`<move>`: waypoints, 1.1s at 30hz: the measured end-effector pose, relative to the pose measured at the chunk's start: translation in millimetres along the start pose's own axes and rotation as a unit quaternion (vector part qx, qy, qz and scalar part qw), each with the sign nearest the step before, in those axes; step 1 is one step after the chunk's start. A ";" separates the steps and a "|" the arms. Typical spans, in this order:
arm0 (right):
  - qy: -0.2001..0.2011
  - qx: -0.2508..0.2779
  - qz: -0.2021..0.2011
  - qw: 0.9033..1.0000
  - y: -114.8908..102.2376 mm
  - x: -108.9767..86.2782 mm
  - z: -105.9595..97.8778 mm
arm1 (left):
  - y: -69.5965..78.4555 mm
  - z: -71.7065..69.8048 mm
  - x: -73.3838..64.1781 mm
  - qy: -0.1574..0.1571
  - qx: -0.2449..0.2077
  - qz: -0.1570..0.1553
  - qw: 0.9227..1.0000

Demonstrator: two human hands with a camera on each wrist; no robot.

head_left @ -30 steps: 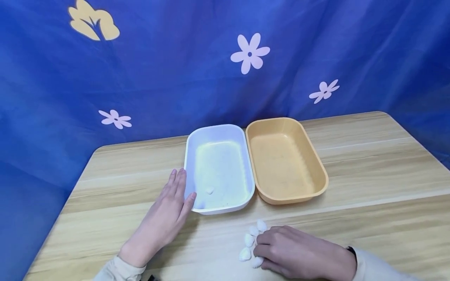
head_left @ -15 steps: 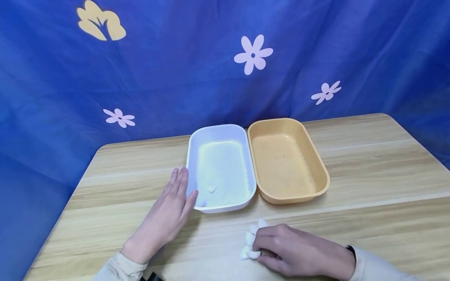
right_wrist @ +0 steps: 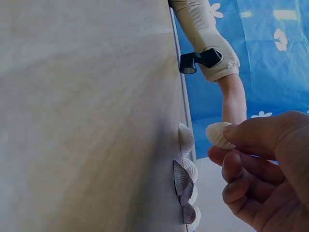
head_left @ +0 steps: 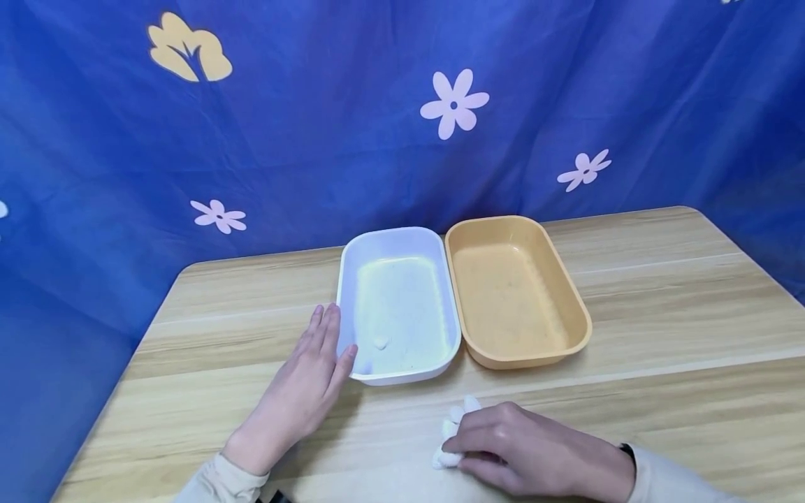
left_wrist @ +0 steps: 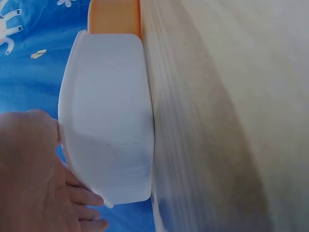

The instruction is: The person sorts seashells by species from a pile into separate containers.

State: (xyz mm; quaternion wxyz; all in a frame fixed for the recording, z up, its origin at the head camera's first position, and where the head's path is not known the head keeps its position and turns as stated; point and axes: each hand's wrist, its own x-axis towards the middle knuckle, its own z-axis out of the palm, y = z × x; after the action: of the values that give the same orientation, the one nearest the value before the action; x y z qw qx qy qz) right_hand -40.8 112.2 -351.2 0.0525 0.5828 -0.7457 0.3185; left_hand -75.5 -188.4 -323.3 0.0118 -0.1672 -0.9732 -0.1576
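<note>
A white seashell (right_wrist: 217,135) is pinched between the thumb and index finger of my right hand (head_left: 534,450), low over the table. Several more ribbed shells (right_wrist: 185,140) lie on the tabletop beside that hand, partly hidden by its fingers in the head view. My left hand (head_left: 302,391) rests with fairly straight fingers against the left side of a white plastic basin (head_left: 402,300), its thumb at the rim. Inside this basin, near the front, lies one small white shell (head_left: 381,343).
Touching the white basin on its right stands an orange-yellow basin (head_left: 509,300). Both are on a wood-grain table (head_left: 666,300), near its back edge. Behind hangs a blue cloth (head_left: 327,126) with flower prints. A black device (right_wrist: 200,60) is worn on the left wrist.
The right hand's fingers have closed on a shell at the near end of the group. The left hand has kept its place on the basin. The head view has shifted slightly.
</note>
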 end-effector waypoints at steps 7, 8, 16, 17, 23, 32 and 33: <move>-0.009 0.031 0.060 0.998 -5.6 -2.3 3.7 | -0.7 2.6 -6.0 0.003 -0.001 0.000 1.000; -0.009 0.033 0.065 0.997 -6.3 -2.4 3.9 | -0.5 2.2 -6.7 0.003 -0.001 0.001 1.000; -0.021 0.013 0.095 0.995 -8.7 -1.8 0.3 | -0.4 -1.4 -5.7 0.010 0.003 0.006 1.000; -0.023 0.011 0.096 0.995 -8.8 -1.7 0.0 | -0.4 -1.8 -4.9 0.011 0.002 0.007 1.000; -0.021 -0.027 0.088 0.996 -7.9 0.3 -0.7 | -2.0 -3.4 -0.8 0.006 0.002 0.008 1.000; -0.037 -0.019 0.132 0.990 -7.0 2.7 -1.3 | -4.3 -2.0 2.3 0.003 0.003 0.009 1.000; -0.036 -0.013 0.140 0.989 -7.2 2.8 -0.8 | -4.5 -1.5 1.9 0.002 0.004 0.008 1.000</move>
State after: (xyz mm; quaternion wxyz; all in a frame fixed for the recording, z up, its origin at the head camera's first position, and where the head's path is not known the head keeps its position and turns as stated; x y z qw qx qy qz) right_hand -35.4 109.4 -346.3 -0.0120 0.4831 -0.8253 0.2922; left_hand -78.8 -192.3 -323.0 0.0154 -0.1747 -0.9724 -0.1539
